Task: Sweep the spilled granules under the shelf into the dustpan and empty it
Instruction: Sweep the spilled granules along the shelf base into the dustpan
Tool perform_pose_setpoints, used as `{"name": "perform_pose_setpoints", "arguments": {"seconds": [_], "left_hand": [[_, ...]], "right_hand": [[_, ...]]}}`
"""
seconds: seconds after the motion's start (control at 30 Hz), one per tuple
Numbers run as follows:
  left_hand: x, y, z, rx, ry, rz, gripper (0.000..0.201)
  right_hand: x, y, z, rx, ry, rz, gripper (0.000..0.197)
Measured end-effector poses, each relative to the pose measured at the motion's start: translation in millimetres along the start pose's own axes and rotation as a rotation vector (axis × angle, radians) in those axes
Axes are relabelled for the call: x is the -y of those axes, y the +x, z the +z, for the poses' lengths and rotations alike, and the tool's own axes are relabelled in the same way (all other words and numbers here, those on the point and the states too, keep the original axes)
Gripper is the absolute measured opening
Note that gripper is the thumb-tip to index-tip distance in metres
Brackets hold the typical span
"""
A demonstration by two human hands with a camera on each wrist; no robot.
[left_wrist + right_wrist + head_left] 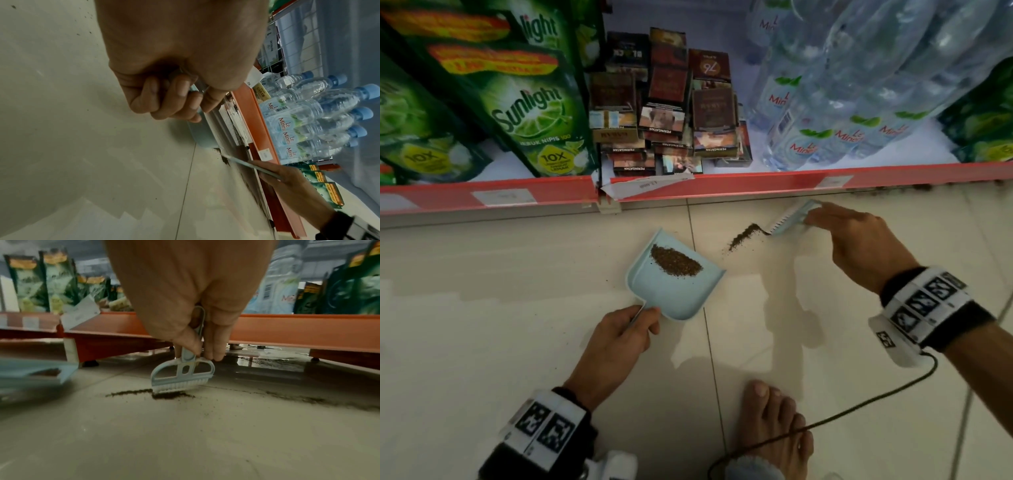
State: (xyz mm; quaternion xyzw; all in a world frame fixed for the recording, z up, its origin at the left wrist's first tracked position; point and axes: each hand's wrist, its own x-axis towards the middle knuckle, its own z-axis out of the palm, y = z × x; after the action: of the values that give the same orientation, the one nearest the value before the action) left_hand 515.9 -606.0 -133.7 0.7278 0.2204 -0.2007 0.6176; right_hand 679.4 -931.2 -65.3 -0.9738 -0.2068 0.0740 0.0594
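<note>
1. The left hand (619, 334) grips the dustpan (674, 287) handle; granules (676, 264) lie inside.
2. The right hand (859, 246) pinches the brush (789, 219), right of the dustpan.
3. Its bristles touch a granule trail (743, 237) between them.

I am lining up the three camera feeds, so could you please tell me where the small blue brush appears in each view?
Head: the brush sits upper right of centre, held by the right hand, bristles on a streak of granules.
Left wrist: it shows edge-on as a thin blue line, lower right of centre.
Right wrist: it stands at centre, below the fingers.
Shared landmark: the red shelf edge.
</note>
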Motion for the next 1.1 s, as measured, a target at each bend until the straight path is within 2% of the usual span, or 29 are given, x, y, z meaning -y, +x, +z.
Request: {"name": "perform_pose_setpoints", "arguments": {"seconds": [0.1, 0.17, 0.27, 0.37, 0.57, 0.73, 0.87, 0.97, 1.1], "left_hand": [[-1.3, 2.0, 4.6, 0.029, 0.045, -0.005, 0.041], [-4.4, 3.3, 7.6, 0.052, 0.076, 0.001, 0.04], [-10.6, 6.3, 10.2, 0.066, 0.097, 0.011, 0.041], [-13.4, 7.4, 8.0, 0.052, 0.074, 0.013, 0.041], [-3.2, 0.8, -2.4, 0.005, 0.018, -0.019, 0.04], [4.7, -3.0, -2.1, 0.028, 0.036, -0.053, 0.043], [6.8, -2.2, -1.7, 0.033, 0.044, -0.052, 0.042], [11.9, -3.5, -1.1, 0.026, 0.048, -0.067, 0.042], [16.8, -3.8, 1.8, 0.032, 0.029, -0.079, 0.039]], "right_hand": [[15.4, 5.6, 0.8, -0.153, 0.129, -0.053, 0.062], [34.4, 19.0, 8.6, -0.169, 0.193, -0.064, 0.064], [54.8, 35.4, 20.9, -0.039, 0.199, -0.056, 0.068], [41.9, 28.6, 22.3, 0.056, 0.107, -0.055, 0.067], [1.8, 1.2, 1.1, -0.009, 0.044, 0.005, 0.061], [50.1, 19.7, 6.7, -0.054, 0.18, -0.151, 0.064], [75.8, 35.6, 23.5, 0.126, 0.078, -0.283, 0.069], [52.4, 30.8, 20.7, 0.217, -0.052, -0.318, 0.072], [-0.7, 10.1, 0.5, 0.139, -0.088, -0.248, 0.07]]}}
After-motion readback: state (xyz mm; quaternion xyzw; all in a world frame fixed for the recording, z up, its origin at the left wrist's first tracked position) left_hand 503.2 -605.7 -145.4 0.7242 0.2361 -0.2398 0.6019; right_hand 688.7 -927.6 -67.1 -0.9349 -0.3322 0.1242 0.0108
